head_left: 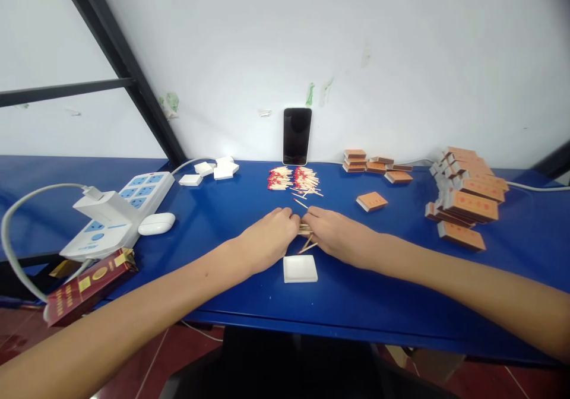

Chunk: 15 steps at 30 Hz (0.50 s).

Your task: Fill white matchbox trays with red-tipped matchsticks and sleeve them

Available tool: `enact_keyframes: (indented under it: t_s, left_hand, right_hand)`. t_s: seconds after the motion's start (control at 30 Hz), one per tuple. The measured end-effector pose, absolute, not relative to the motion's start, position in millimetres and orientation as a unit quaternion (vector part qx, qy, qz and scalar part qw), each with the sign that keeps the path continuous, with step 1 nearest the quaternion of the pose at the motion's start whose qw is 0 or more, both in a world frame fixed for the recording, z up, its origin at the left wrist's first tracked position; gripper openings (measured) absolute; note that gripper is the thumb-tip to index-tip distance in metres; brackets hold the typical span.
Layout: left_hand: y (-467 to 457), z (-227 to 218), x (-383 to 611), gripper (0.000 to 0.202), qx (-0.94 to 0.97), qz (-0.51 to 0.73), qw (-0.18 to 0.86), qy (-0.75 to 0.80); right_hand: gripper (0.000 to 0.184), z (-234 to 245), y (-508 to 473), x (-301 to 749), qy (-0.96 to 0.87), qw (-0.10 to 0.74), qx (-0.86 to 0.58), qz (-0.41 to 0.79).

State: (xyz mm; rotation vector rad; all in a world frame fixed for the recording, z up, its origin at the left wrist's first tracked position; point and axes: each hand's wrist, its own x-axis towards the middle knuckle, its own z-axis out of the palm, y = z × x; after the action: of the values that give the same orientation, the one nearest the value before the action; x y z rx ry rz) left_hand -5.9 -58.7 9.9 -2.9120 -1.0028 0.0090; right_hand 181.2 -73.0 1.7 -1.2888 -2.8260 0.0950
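Observation:
My left hand and my right hand meet at the middle of the blue table, fingers closed around a small bundle of matches between them. Below the bundle a couple of loose matches stick out by my right hand. An open white matchbox tray lies just in front of my hands, its inside bare. Beyond my fingers a single match lies on the table. Farther back are two heaps of red-tipped matches, a left heap and a right heap.
A phone leans against the wall. Orange matchboxes are piled at right, with a few smaller stacks and one lone box. White trays, a power strip, an earbud case and a dark red box are at left.

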Motion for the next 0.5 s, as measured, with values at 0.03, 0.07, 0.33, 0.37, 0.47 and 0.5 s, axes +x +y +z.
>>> enact_keyframes:
  t_s: [0.03, 0.07, 0.33, 0.37, 0.47, 0.5]
  left_hand:
    - [-58.4, 10.6, -5.6, 0.019, -0.945, 0.008, 0.029, -0.326]
    - [-57.8, 11.4, -5.5, 0.019, -0.945, 0.012, 0.028, -0.326]
    - [-56.5, 29.3, -9.5, 0.019, -0.949, 0.011, -0.003, -0.316]
    - [-60.0, 34.5, -10.7, 0.019, -0.950, 0.012, -0.010, -0.312]
    - [-75.8, 48.8, -14.6, 0.016, -0.954, 0.025, -0.040, -0.295]
    - [-81.7, 51.6, -15.9, 0.016, -0.955, 0.026, -0.054, -0.291]
  right_hand:
    - [0.018, 2.2, -72.7, 180.8, -0.909, 0.016, -0.415, 0.032]
    - [0.018, 2.7, -72.3, 180.4, -0.909, 0.016, -0.415, 0.033]
    - [0.017, 22.6, -75.7, 180.5, -0.904, 0.042, -0.422, 0.046]
    - [0.017, 27.3, -79.4, 181.0, -0.903, 0.053, -0.424, 0.053]
    - [0.018, 38.5, -95.1, 181.6, -0.903, 0.077, -0.415, 0.082]
    - [0.018, 40.1, -101.1, 181.4, -0.904, 0.082, -0.408, 0.095]
